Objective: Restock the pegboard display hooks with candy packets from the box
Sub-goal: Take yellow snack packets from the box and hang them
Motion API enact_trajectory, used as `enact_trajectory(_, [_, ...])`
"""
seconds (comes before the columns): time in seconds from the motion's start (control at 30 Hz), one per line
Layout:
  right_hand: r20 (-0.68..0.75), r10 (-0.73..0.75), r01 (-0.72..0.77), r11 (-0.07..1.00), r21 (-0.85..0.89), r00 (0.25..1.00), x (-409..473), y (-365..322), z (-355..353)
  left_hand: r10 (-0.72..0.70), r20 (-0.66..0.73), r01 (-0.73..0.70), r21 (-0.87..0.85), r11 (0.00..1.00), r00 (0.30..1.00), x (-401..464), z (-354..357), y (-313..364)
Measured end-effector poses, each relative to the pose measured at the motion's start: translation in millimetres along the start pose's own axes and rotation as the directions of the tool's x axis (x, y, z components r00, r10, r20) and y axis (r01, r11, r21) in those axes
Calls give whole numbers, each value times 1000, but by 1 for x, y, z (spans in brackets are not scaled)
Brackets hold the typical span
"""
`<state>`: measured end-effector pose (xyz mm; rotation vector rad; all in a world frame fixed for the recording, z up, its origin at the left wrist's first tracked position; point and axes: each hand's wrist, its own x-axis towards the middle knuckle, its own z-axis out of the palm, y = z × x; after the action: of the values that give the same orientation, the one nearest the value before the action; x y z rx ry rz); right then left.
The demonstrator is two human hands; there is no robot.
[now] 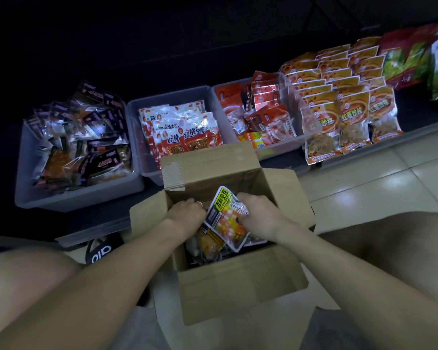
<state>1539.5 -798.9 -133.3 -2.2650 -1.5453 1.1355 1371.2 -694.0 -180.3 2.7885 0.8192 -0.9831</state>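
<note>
Candy packet (pixel 228 218), a glossy flat pouch with a yellow-and-black label and round coloured sweets showing through a clear window, stood tilted above the open cardboard box (pixel 238 286) on the tiled floor (pixel 390 178). The right hand (pixel 261 213) pinched its right edge with curled fingers. The left hand (pixel 187 215), wearing a ring, reached into the box beside it; whether its fingers held anything could not be told. More crinkled wrappers lay inside the box. Beyond its raised rear flap stood three grey plastic bins (pixel 81 198) heaped with shiny snack packs, and rows of orange pouches (pixel 339 107) lined the shelf edge on the right.
</note>
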Motion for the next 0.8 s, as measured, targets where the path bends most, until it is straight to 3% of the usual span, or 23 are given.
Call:
enact_trajectory(0.13, [-140, 17, -12, 999, 43, 990, -15, 2, -30, 40, 3, -40, 59, 997, 999, -6, 0, -1])
enact_trajectory(0.23, [-264, 33, 22, 979, 204, 964, -23, 4, -47, 90, 18, -91, 75, 993, 996, -13, -4, -2])
enact_trajectory(0.3, [-294, 120, -7, 933, 359, 948, -26, 5, -52, 127, 32, -129, 40, 991, 991, -18, -7, -2])
enact_trajectory(0.43, [-243, 253, -22, 734, 679, 936, -22, 12, -52, 184, -55, -188, -78, 979, 981, -28, -11, -12])
enact_trajectory(0.53, [-166, 328, -42, 544, 838, 930, -21, 9, -55, 170, -176, -216, -290, 932, 970, -35, -11, -20])
enact_trajectory(0.63, [-80, 367, -84, 412, 907, 927, -21, 7, -54, 151, -261, -257, -439, 861, 953, -42, -13, -21])
enact_trajectory(0.8, [-19, 396, -91, 257, 962, 918, -20, 2, -54, 106, -260, -237, -545, 804, 960, -49, -12, -26])
